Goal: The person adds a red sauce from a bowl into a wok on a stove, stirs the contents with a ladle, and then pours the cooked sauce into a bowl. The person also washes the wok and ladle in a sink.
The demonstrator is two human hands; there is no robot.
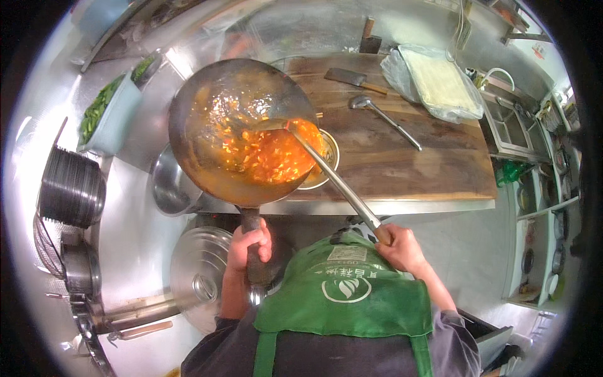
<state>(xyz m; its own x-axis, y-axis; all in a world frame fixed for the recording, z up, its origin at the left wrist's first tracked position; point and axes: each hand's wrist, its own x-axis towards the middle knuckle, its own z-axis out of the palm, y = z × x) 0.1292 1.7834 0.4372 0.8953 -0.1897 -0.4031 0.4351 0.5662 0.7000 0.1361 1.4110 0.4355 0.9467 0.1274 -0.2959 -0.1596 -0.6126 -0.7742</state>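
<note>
My left hand grips the dark handle of a wok, which is tilted to the right over a patterned bowl. Chunky orange-red sauce has pooled at the wok's lower right side, at the bowl. In my right hand is the wooden end of a long-handled metal ladle. Its head lies inside the wok, partly covered by the sauce. Most of the bowl is hidden behind the wok, so how full it is cannot be made out.
The bowl stands on a wooden board with a cleaver, a second ladle and a plastic-wrapped pale slab. Left are a steel basin, a tub of greens and a large round lid. A sink is at right.
</note>
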